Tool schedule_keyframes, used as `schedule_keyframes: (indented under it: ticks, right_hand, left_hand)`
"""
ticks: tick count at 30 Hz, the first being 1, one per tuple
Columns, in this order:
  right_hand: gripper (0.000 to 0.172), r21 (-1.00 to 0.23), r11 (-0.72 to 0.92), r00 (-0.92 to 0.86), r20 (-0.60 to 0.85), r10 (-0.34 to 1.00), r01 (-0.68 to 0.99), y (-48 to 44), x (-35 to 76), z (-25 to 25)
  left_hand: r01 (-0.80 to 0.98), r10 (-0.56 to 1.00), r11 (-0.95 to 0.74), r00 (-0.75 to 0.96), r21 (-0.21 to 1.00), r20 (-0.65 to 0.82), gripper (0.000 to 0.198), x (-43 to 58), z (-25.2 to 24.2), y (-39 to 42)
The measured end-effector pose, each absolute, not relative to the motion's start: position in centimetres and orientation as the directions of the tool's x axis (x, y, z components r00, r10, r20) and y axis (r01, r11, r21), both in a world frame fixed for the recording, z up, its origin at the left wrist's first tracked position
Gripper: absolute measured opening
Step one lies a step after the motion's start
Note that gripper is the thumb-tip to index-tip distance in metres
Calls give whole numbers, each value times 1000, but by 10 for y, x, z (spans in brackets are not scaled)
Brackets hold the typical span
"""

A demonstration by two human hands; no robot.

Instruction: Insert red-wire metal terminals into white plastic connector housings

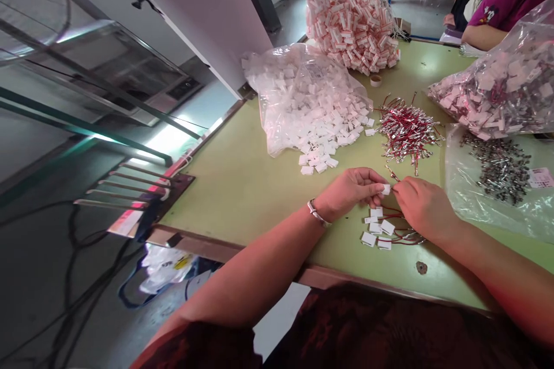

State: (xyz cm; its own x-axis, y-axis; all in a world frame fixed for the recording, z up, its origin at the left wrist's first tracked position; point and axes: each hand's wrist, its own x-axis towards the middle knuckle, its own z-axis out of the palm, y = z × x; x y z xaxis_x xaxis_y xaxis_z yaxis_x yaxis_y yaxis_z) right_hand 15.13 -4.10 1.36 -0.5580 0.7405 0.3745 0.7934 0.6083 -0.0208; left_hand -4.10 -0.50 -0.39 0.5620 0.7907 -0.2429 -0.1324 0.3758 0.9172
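Between thumb and fingers, my left hand (357, 185) pinches a small white plastic connector housing (386, 189). My right hand (422, 204) is closed right beside it, gripping a short red wire with a metal terminal (392, 173) that sticks up above the fingers. Whether the wire is inside the housing cannot be made out. Just below both hands lie several white housings with red wires attached (375, 228). Beyond the hands is a pile of loose red wires with silvery terminals (409, 130). White housings (319, 158) spill from a clear bag (277, 121) left of that pile.
A large heap of white and orange parts (350, 20) stands at the back beside a tape roll (375, 81). Right are a filled clear bag (502, 92) and dark metal pieces (500, 170) on plastic. A metal-pronged rack (151, 193) sits at the table's left edge. Another person's arm (485, 37) rests far right.
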Motion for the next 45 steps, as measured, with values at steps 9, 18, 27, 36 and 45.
schedule_keyframes:
  ticks: [9, 18, 27, 36, 45]
  right_hand:
    - [17, -461, 396, -443, 9, 897, 794, -44, 148, 23]
    - [21, -541, 304, -412, -87, 907, 784, -34, 165, 40]
    - [15, -147, 331, -330, 36, 943, 932, -9, 172, 4]
    - [12, -331, 441, -332, 336, 881, 834, -7, 177, 10]
    - [10, -482, 462, -416, 206, 886, 744, -38, 148, 28]
  left_hand:
    - [173, 732, 52, 664, 984, -155, 26, -53, 10, -3]
    - [805, 855, -517, 503, 290, 130, 24, -116, 8, 29]
    - [829, 917, -389, 391, 402, 82, 22, -90, -2, 31]
    - [133, 970, 124, 192, 983, -149, 23, -63, 2, 13]
    - [-294, 841, 508, 372, 810, -392, 6, -44, 9, -1]
